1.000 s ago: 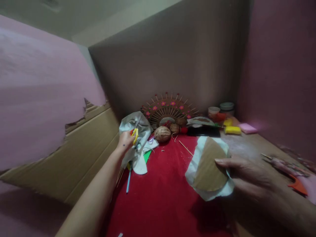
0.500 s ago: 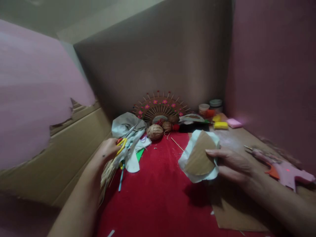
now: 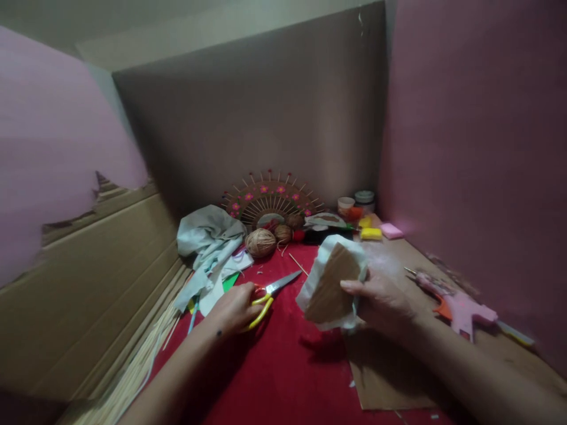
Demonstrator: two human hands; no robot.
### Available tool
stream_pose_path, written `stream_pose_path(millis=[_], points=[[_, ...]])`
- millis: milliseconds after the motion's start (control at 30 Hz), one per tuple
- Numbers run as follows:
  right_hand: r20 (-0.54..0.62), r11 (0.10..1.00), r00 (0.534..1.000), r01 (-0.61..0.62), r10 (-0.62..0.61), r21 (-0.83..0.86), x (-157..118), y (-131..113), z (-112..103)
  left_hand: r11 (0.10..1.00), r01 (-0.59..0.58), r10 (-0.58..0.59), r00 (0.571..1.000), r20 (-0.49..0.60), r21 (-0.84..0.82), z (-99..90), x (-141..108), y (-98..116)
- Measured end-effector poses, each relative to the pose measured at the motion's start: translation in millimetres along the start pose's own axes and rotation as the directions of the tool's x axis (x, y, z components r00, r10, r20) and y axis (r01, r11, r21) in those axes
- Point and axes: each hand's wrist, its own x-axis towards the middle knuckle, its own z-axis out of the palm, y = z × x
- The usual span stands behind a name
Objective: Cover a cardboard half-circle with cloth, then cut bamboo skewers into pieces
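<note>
Above the red surface (image 3: 274, 372) (pink wall (image 3: 465, 130) alongside) — left grip (image 3: 254, 301) clasps scissors (image 3: 281, 284), right grip (image 3: 357, 295) pinches cardboard (image 3: 328, 289).

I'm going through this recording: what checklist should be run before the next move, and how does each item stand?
1. Left hand has hold of the scissors: ok.
2. Right hand grips the cardboard piece with the pale fabric: ok.
3. Blade tip separated from that fabric: cannot tell; they look close in this single view.
4. Loose stick away from the blades: not ok; it lies near the tip.
5. Glue gun switched off: cannot tell.
</note>
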Motion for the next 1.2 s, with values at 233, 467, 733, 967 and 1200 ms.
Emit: stream_pose_path(millis=[233, 467, 733, 967, 1200], points=[[0.110, 0.978, 0.994, 0.027, -0.004, -0.208, -6, 4, 2, 0.999, -0.028, 0.029, 0.999, -0.022, 0.040, 3.0, -4, -4], [0.157, 0.993, 0.987, -0.018, 0.037, -0.119, -12, 4, 9, 0.924, -0.211, 0.165, 0.972, -0.167, -0.317, -26.6, -19, 33], [-0.066, 0.994, 0.993, -0.094, 0.098, 0.062, -8, -4, 6, -0.019, 0.092, 0.409, 0.909, 0.076, -0.996, -7.0, -12, 81], [-0.118, 0.984, 0.984, -0.119, 0.135, 0.134, -3, -5, 5, -0.120, 0.265, 0.513, 0.842, 0.169, -0.957, 2.5, -22, 83], [-0.134, 0.989, 0.985, -0.089, 0.105, 0.122, -2, -4, 5, -0.132, 0.250, 0.512, 0.846, 0.150, -0.959, 1.3, -25, 81]])
